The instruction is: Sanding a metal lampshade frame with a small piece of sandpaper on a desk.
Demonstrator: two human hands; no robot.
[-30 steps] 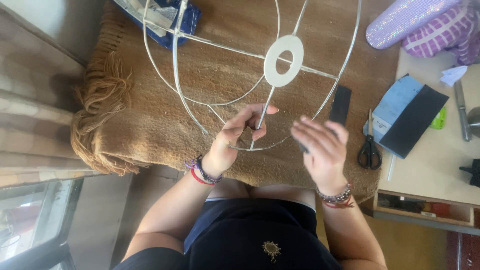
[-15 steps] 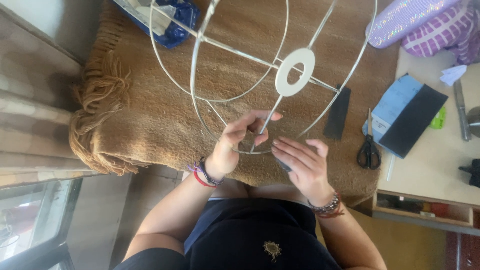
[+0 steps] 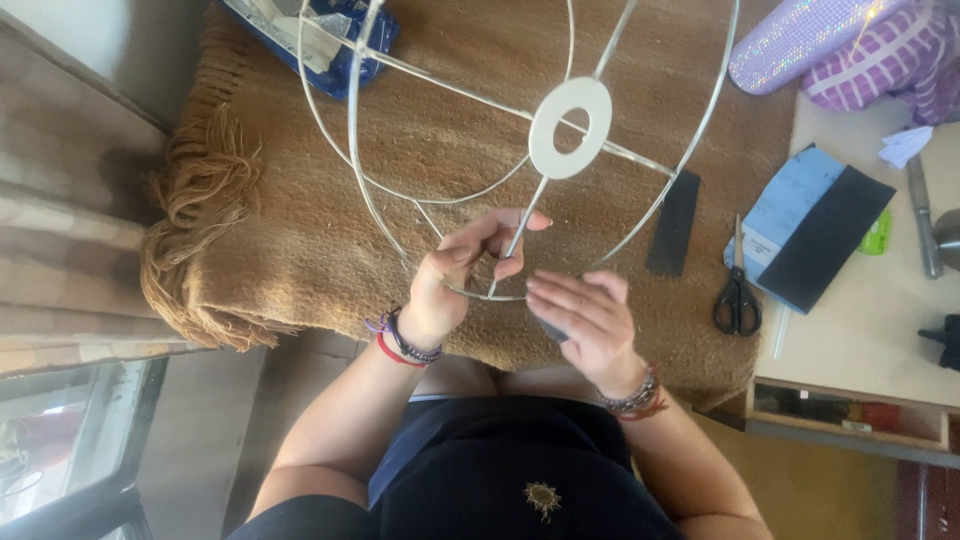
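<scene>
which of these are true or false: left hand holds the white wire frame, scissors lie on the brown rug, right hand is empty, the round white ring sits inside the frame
1. The left hand grips the white wire lampshade frame: true.
2. The black-handled scissors lie on the brown fringed rug: true.
3. The right hand is empty: false, it presses a small dark piece to the wire.
4. The flat white ring lies loose on the rug: false, it sits on the frame's spokes.

White wire lampshade frame cut off by the top picture edge, small dark flat piece mostly hidden under the right hand, blue bag at the brown fringed blanket's far corner cut off, purple glittery roll partly out of view.
</scene>
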